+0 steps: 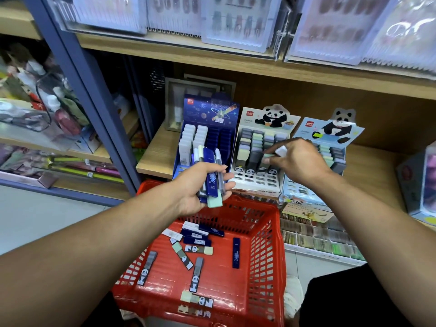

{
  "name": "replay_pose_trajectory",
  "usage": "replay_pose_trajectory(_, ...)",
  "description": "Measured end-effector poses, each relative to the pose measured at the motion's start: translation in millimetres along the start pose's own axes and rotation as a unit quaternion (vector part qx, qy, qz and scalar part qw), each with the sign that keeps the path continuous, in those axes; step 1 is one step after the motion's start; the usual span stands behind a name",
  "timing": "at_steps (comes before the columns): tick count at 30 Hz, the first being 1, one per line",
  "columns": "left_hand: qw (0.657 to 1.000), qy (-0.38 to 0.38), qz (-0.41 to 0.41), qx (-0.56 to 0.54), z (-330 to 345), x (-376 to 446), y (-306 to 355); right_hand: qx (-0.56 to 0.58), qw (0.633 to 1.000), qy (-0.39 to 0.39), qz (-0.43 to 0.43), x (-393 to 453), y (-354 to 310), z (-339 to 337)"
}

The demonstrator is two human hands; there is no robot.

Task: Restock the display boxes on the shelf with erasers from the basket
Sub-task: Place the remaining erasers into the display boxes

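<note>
My right hand (299,159) is curled over the white panda display box (259,159), pinching a pale green eraser (267,157) at its fingertips and pushing it down into a slot, with something white tucked against the fingers that I can't make out. Left hand (203,185) is wrapped round a fat fan of erasers (210,173), navy, white and mint ones, held just above the red basket (271,244).

My worry is that bundle. It looks loose, the mint one hangs at the bottom, and any tilt could spill them back into the basket. The slot also looks tight, so a crooked push might jam the eraser or knock its neighbours. More erasers lie scattered on the basket floor, well below both hands.
</note>
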State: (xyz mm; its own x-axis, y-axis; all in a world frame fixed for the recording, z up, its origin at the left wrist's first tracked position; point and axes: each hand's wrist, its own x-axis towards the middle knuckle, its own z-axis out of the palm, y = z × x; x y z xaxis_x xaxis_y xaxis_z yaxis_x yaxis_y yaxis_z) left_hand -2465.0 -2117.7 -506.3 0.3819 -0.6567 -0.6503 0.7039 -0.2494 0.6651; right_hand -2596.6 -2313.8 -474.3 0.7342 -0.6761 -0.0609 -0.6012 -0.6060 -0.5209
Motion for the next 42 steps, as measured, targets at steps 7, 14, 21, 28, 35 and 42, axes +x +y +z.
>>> replay_pose_trajectory(7, 1.0, 0.006, 0.01, 0.004, -0.9, -1.8, -1.3, -0.073, 0.997, -0.001, 0.018, 5.0, 3.2, -0.7)
replay_pose_trajectory(14, 1.0, 0.001, 0.014, 0.0, 2.2, -4.6, 0.4, -0.222, 0.973, 0.048, 0.033, 4.1, -4.7, 14.5)
replay_pose_trajectory(21, 1.0, 0.003, 0.013, 0.009, 2.4, -9.1, -1.0, -0.261, 0.964, 0.047, 0.004, 1.2, -5.4, 16.0)
replay_pose_trajectory(28, 1.0, 0.005, 0.016, 0.003, 0.0, -9.9, 0.2, -0.296, 0.955, 0.002, 0.011, -4.3, -2.9, 21.7)
replay_pose_trajectory(35, 1.0, 0.001, 0.016, 0.001, 0.6, -7.6, 1.3, -0.205, 0.977, 0.031, -0.055, -14.1, -10.1, 17.2)
replay_pose_trajectory(42, 1.0, 0.001, 0.006, 0.031, 3.5, -5.1, -1.7, 0.541, 0.809, -0.177, 0.149, -26.5, -36.5, 5.0)
